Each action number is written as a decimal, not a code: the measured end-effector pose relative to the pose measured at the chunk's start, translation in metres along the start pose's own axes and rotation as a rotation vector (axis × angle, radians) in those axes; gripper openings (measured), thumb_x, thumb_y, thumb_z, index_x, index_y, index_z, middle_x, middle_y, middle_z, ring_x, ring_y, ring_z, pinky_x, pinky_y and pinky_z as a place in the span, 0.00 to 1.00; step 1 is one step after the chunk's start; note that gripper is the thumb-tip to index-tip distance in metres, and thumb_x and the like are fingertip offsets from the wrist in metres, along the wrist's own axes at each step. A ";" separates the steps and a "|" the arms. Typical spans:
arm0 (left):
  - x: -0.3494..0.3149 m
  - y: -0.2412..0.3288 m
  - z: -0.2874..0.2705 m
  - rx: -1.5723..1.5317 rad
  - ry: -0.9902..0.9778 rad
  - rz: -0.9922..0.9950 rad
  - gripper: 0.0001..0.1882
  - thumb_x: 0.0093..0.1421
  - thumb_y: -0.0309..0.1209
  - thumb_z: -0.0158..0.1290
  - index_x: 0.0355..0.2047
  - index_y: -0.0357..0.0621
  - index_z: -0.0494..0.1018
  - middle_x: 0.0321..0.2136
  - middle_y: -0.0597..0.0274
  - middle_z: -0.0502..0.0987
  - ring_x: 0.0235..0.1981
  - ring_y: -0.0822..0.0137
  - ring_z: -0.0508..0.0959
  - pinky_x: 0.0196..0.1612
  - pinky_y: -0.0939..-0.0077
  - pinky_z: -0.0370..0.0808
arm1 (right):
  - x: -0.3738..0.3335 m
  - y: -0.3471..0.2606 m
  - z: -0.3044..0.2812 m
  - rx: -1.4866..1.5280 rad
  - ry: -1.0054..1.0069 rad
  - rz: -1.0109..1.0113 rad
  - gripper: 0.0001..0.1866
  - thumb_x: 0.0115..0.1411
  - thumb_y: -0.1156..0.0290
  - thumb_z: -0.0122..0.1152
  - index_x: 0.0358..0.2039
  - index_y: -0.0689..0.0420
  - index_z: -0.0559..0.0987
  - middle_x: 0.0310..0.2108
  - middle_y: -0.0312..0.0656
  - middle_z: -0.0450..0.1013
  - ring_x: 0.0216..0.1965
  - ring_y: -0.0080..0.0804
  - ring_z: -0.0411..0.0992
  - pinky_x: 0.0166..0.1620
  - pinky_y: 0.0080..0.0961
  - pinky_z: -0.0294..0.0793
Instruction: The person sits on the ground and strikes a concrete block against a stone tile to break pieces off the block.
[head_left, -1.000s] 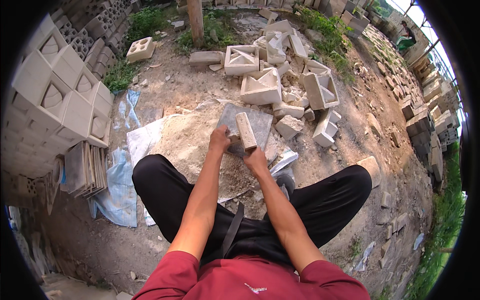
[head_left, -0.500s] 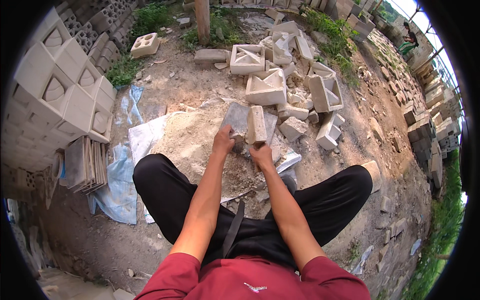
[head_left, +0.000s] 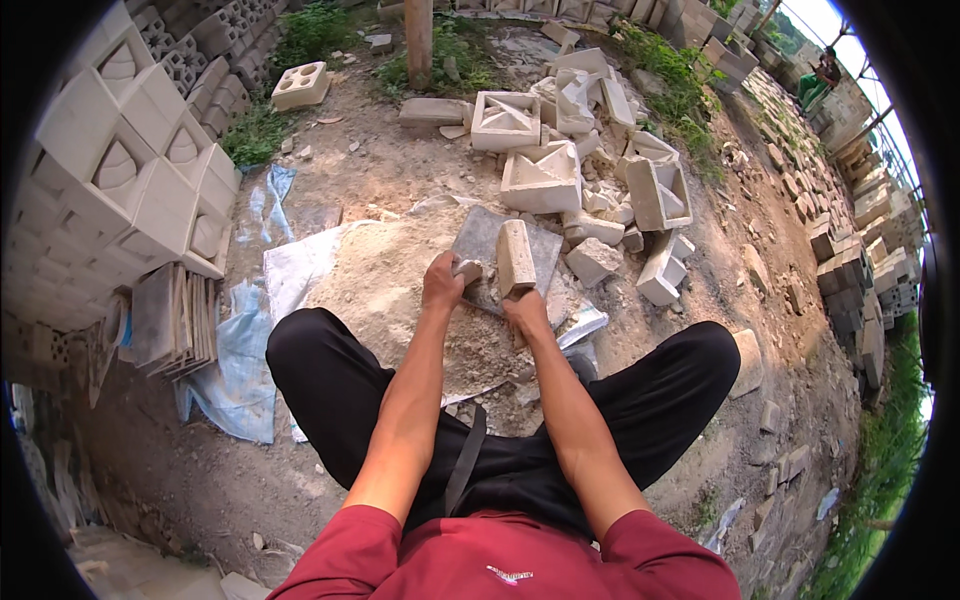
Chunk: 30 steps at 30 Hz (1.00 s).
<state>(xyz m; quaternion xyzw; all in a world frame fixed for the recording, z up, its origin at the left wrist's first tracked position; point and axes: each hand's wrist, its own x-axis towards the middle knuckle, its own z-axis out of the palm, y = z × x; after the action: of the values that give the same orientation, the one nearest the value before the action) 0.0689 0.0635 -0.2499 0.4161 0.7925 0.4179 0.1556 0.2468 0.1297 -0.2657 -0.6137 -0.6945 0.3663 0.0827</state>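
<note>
My left hand (head_left: 442, 281) is closed on a small greyish lump of concrete (head_left: 467, 270), above the edge of a pile of pale sandy powder (head_left: 385, 270). My right hand (head_left: 526, 312) grips the near end of a beige oblong block (head_left: 515, 255), which points away from me. Behind the block a flat grey board (head_left: 478, 233) lies at the far right edge of the powder. Part of the board is covered by the block. The undersides of both held pieces are hidden.
Broken and whole moulded concrete blocks (head_left: 540, 180) lie heaped beyond my right hand. Stacked pale blocks (head_left: 140, 150) rise on the left, beside thin boards (head_left: 180, 325). A wooden post (head_left: 418, 45) stands ahead. Another person (head_left: 822, 80) is at the far right.
The left hand and its lump have drawn slightly away from the block, opening a gap over the board. My right hand still holds the block. The whole view has shifted a little.
</note>
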 end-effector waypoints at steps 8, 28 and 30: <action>0.007 -0.004 -0.008 -0.003 -0.020 -0.070 0.16 0.45 0.24 0.61 0.37 0.41 0.73 0.34 0.50 0.79 0.38 0.53 0.79 0.42 0.65 0.75 | -0.009 -0.021 0.017 0.071 0.131 -0.011 0.25 0.45 0.57 0.64 0.34 0.69 0.78 0.34 0.60 0.76 0.43 0.51 0.76 0.45 0.37 0.75; -0.002 0.001 -0.006 0.058 -0.057 -0.124 0.17 0.48 0.27 0.57 0.41 0.48 0.71 0.32 0.46 0.79 0.39 0.46 0.78 0.42 0.58 0.74 | -0.016 -0.027 0.006 0.190 0.080 -0.029 0.27 0.46 0.57 0.64 0.38 0.69 0.77 0.37 0.63 0.75 0.44 0.54 0.74 0.47 0.38 0.74; 0.003 -0.002 -0.008 0.080 -0.042 -0.116 0.17 0.48 0.27 0.57 0.41 0.48 0.71 0.33 0.46 0.79 0.39 0.46 0.78 0.42 0.58 0.74 | -0.026 -0.025 0.017 0.262 0.179 -0.041 0.30 0.46 0.58 0.64 0.42 0.71 0.73 0.39 0.64 0.74 0.45 0.56 0.74 0.47 0.38 0.73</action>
<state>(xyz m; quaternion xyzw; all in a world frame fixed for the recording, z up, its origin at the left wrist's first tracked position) 0.0612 0.0612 -0.2469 0.3841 0.8278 0.3674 0.1795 0.2238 0.0994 -0.2538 -0.6136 -0.6429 0.3959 0.2312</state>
